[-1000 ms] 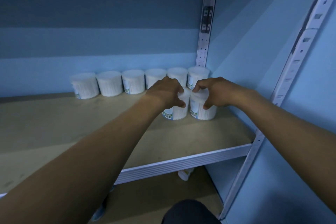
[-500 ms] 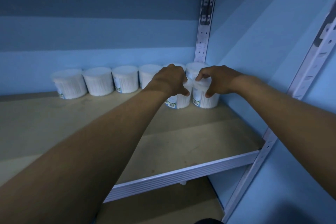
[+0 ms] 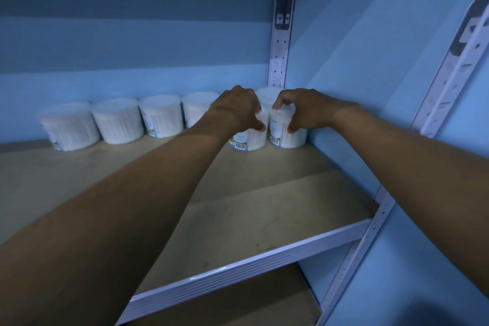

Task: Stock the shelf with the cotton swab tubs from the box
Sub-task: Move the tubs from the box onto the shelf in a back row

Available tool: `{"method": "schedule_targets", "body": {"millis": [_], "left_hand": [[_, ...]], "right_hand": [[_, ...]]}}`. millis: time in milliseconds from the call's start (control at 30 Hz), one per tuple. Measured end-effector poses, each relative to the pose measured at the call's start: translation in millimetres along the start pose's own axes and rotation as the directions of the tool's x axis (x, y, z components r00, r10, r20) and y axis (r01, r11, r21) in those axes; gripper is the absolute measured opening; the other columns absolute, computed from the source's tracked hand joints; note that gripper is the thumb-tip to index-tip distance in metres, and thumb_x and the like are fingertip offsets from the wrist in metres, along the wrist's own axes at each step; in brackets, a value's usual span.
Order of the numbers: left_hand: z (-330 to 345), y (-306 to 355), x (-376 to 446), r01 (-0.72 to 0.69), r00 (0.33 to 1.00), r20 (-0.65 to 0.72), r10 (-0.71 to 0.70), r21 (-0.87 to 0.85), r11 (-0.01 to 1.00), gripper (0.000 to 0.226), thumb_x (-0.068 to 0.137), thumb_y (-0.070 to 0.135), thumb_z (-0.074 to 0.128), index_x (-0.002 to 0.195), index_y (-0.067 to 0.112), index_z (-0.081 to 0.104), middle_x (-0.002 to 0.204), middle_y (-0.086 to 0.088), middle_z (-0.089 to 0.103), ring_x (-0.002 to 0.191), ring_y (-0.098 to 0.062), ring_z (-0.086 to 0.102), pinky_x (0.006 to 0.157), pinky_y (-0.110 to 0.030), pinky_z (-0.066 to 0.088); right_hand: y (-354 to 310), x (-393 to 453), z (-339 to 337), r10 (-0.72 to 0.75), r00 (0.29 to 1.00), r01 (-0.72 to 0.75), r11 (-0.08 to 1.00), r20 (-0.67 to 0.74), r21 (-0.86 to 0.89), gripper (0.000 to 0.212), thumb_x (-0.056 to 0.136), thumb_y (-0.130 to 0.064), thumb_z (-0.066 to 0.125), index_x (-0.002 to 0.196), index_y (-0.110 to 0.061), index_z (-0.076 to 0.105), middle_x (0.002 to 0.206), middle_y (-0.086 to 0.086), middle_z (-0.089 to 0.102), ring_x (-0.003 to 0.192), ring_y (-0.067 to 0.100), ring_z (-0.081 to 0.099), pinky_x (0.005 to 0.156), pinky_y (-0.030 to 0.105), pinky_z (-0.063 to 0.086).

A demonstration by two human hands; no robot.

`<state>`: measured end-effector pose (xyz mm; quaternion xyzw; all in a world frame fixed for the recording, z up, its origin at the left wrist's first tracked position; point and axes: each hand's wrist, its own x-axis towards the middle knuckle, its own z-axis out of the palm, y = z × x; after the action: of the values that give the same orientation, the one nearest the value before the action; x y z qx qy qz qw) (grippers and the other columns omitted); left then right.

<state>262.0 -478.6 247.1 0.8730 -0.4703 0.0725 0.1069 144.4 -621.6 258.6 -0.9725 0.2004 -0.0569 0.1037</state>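
Several white cotton swab tubs [image 3: 116,120] stand in a row along the back of the wooden shelf [image 3: 264,206]. Two more tubs stand in front of that row at the right corner. My left hand [image 3: 238,110] grips the top of the left front tub [image 3: 248,140], which shows a barcode label. My right hand [image 3: 304,111] grips the top of the right front tub [image 3: 288,137], close to the side wall. Both front tubs rest on the shelf board, touching each other. The box is out of view.
A white perforated upright [image 3: 281,34] runs up the back corner and another [image 3: 397,180] stands at the front right. The blue side wall [image 3: 370,74] closes the shelf on the right. A lower shelf [image 3: 238,304] shows under the white front rail.
Both hands have pushed the two front tubs farther back and to the right, toward the back row and the corner. The camera has moved closer to the shelf.
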Motion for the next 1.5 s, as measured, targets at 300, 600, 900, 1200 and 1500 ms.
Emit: {"method": "schedule_targets", "body": {"millis": [300,600,900,1200,1500], "left_hand": [[4.2,-1.2,9.7,-0.045,0.999,-0.012,0.045,0.038,0.998,0.044,0.076,0.056,0.076,0.1,0.02,0.067,0.107,-0.007,0.062,0.096,-0.026,0.056,0.072,-0.032,0.04],[-0.6,-0.2,-7.5,-0.022,1.0,0.022,0.022,0.003,1.0,0.07,0.08,0.055,0.073,0.138,0.021,0.055,0.139,-0.007,0.055,0.126,-0.027,0.05,0.092,-0.036,0.042],[-37.6,-15.1,-97.0,-0.001,0.999,-0.051,-0.005,-0.114,0.994,0.072,0.078,0.049,0.076,0.142,0.027,0.052,0.144,0.0,0.053,0.133,-0.021,0.047,0.104,-0.033,0.043],[-62.8,-40.5,-229.5,0.024,0.997,-0.069,-0.029,-0.072,0.997,0.073,0.078,0.053,0.076,0.14,0.021,0.054,0.137,0.0,0.06,0.129,-0.021,0.051,0.106,-0.037,0.043],[-48.2,-59.4,-356.9,0.052,0.997,-0.06,-0.055,-0.044,0.998,0.07,0.082,0.048,0.075,0.14,0.016,0.055,0.136,-0.006,0.06,0.121,-0.025,0.057,0.098,-0.033,0.043]], "right_hand": [[1.6,9.2,-0.9,-0.001,1.0,0.002,0.998,0.016,-0.055,0.063,0.073,-0.008,0.083,0.126,-0.026,0.054,0.134,0.007,0.053,0.117,0.028,0.054,0.098,0.042,0.047],[-3.4,2.4,-0.9,0.015,1.0,-0.014,0.997,0.011,-0.078,0.069,0.073,-0.009,0.082,0.131,-0.027,0.05,0.134,0.007,0.053,0.118,0.029,0.053,0.093,0.036,0.048],[-39.2,-51.6,-9.6,-0.049,0.991,0.054,0.998,-0.128,0.035,0.065,0.073,-0.018,0.084,0.129,-0.031,0.053,0.139,0.004,0.054,0.123,0.024,0.053,0.093,0.029,0.042],[-128.3,-153.2,11.1,-0.257,0.965,0.262,0.954,-0.051,0.147,0.063,0.073,-0.029,0.087,0.128,-0.031,0.058,0.134,-0.002,0.058,0.121,0.016,0.056,0.105,0.037,0.046],[-187.0,-243.5,70.9,-0.378,0.924,0.362,0.911,0.053,0.198,0.062,0.083,-0.024,0.08,0.138,-0.029,0.051,0.146,0.0,0.05,0.131,0.016,0.049,0.099,0.029,0.043]]}}
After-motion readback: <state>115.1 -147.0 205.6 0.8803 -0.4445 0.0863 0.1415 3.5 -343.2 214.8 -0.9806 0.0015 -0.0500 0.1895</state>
